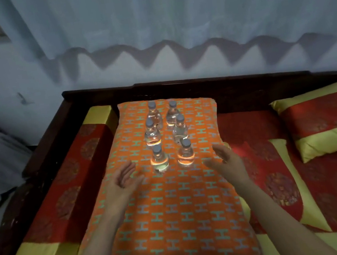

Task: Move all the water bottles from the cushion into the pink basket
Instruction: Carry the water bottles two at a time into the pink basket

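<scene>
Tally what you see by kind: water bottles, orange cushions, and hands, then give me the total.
Water bottles: 6
Orange cushion: 1
Hands: 2, left hand and right hand
Total: 9

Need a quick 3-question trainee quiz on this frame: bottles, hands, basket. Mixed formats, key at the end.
1. Count: how many water bottles stand on the orange cushion?
2. True or false: the left hand and the right hand are both open and hold nothing.
3. Pick one: the pink basket is A) on the cushion, B) beside the right hand, C) not in view.

Key
1. Six, upright in two columns of three.
2. True; the hands flank the two nearest bottles without gripping either.
3. C.
</scene>
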{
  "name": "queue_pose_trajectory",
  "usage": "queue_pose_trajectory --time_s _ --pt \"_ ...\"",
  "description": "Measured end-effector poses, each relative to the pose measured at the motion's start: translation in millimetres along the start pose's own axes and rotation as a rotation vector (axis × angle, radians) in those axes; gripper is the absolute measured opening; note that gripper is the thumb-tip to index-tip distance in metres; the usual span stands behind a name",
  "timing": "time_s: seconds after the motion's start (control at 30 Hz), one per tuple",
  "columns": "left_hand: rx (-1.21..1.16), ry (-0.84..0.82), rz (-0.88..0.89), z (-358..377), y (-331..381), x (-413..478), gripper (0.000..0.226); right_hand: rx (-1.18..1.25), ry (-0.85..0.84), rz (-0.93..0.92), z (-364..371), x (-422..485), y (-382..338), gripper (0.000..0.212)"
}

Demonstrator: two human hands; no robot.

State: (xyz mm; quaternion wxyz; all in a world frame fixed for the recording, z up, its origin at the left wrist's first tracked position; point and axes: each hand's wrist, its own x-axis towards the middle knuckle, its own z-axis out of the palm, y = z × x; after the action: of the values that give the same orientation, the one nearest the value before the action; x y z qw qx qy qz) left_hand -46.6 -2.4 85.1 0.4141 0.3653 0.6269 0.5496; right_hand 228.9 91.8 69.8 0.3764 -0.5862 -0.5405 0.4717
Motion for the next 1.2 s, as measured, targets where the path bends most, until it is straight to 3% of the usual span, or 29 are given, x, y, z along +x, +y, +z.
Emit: queue_pose_trajectory --time_s 0.17,0.57,0.8,1.2 --pt "0.046 -0.092 -0.051 23 -34 59 0.06 -0.099 -0.02 0.02 27 47 17 0.067" --pt "0.169 -0.191 -0.051 52 -71 137 0.057 -0.029 -0.094 0.033 61 96 32 0.073" --pt "0.24 -0.194 -0.104 56 -74 147 0.044 -0.099 -0.056 -0.007 73 104 34 0.045" --pt "0.176 -0.225 -0.105 58 -66 149 0.041 -0.066 -0.047 -0.063 71 105 37 0.042"
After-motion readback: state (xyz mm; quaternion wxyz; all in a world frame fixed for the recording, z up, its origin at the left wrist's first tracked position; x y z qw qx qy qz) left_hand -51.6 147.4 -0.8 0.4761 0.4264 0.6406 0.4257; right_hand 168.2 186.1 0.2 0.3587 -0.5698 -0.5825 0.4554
